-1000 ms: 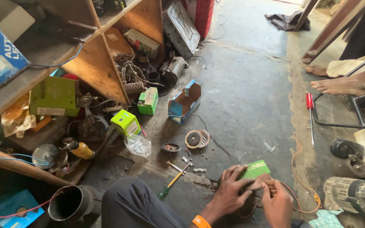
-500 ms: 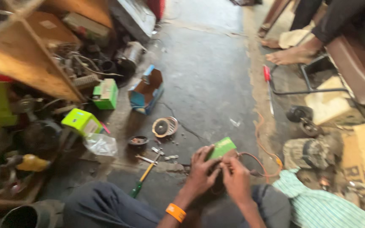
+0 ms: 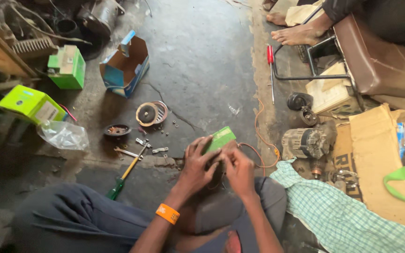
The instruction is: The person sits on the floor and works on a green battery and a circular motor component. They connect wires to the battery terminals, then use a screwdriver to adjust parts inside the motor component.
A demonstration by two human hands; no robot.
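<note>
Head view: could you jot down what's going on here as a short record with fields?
Setting: concrete floor of a cluttered workshop
Left hand: grips a small green box
Right hand: fingers at the same box, close against the left hand
Wrist: orange band on the left arm
By the knees: yellow-handled screwdriver, small wrenches, loose screws
Farther left: open blue carton, green boxes
Right side: alternator, checked cloth, red screwdriver
Other person: bare foot at top right

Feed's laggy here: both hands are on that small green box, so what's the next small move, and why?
Probably pull the flap open with the right hand while the left hand steadies the small green box: both hands already grip it above the lap, fingers working at its lower end.
</note>
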